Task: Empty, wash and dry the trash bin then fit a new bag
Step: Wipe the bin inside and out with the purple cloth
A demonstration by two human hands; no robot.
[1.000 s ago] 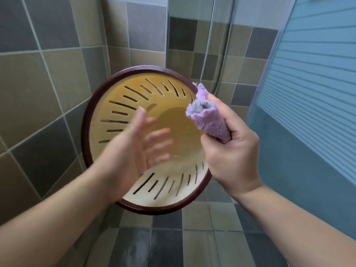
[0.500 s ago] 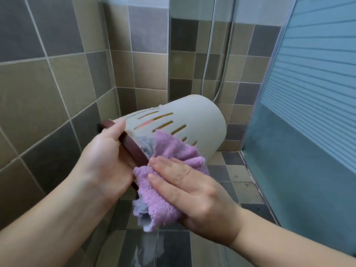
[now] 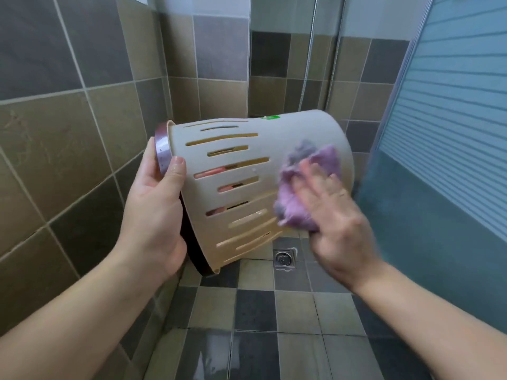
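Head view: the trash bin (image 3: 247, 187) is held in the air on its side over the tiled floor (image 3: 260, 311), dark rim to the left, base to the right. The left hand (image 3: 156, 215) grips the rim, thumb on the outer wall. The right hand (image 3: 337, 215) presses the purple cloth (image 3: 307, 187) flat-fingered against the wall. Since half a second ago, the cloth has travelled from the rim toward the base. A floor drain (image 3: 284, 258) sits below.

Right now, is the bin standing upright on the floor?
No: the bin is held off the floor on its side, the left hand gripping its rim while the right hand presses a cloth against its wall.
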